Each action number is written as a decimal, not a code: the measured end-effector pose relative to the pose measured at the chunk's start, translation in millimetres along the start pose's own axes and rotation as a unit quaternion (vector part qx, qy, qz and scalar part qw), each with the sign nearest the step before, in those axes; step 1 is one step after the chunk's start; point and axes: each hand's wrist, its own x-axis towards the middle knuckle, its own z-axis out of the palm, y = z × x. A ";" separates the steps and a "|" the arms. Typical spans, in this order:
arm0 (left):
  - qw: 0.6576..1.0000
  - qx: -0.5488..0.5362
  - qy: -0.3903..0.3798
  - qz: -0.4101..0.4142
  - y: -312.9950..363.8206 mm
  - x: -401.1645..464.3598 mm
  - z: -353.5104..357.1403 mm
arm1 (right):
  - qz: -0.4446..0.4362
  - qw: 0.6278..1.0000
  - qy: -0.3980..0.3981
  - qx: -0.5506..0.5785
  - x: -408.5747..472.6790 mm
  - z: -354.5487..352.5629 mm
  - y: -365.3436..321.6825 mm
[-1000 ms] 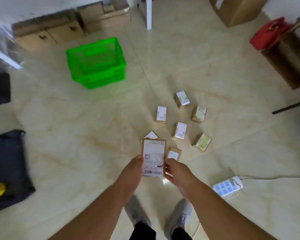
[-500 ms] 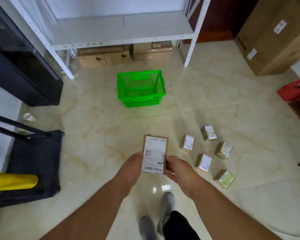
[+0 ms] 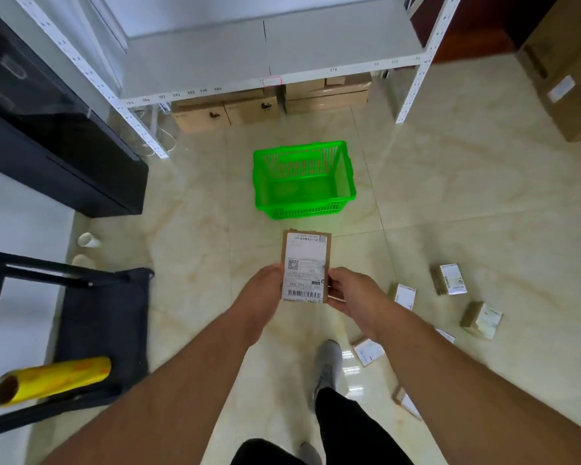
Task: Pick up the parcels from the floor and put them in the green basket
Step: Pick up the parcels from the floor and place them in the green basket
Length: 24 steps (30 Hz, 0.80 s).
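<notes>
Cardboard parcel (image 3: 305, 267) pinched between left grip (image 3: 265, 290) and right grip (image 3: 349, 292).

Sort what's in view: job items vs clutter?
Job: parcel held by left hand and right hand; green basket; small parcels on the floor.
Clutter: yellow roll; black cart; shelf rack; cardboard boxes.

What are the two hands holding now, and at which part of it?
A flat cardboard parcel with a white shipping label. The left hand grips its lower left edge, the right hand its lower right edge.
</notes>
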 end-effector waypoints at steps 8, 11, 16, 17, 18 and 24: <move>1.000 -0.001 0.000 0.016 73.4 90.2 -42.2 | -0.002 1.000 0.012 0.002 78.0 22.4 -95.4; 1.000 0.006 0.001 0.009 92.4 125.4 -63.7 | 0.005 1.000 0.028 0.013 103.2 38.1 -122.7; 0.998 0.037 -0.040 0.005 119.4 193.5 -101.2 | 0.011 0.996 0.073 0.053 150.9 66.1 -161.3; 0.998 0.048 -0.043 0.002 125.3 205.0 -108.5 | 0.017 0.995 0.080 0.056 160.8 71.8 -167.3; 0.998 0.054 -0.043 -0.004 130.3 215.2 -115.7 | 0.023 0.995 0.083 0.059 170.3 77.0 -172.6; 0.995 0.076 -0.053 -0.028 162.2 274.8 -149.0 | 0.030 0.993 0.078 0.083 223.9 98.6 -212.8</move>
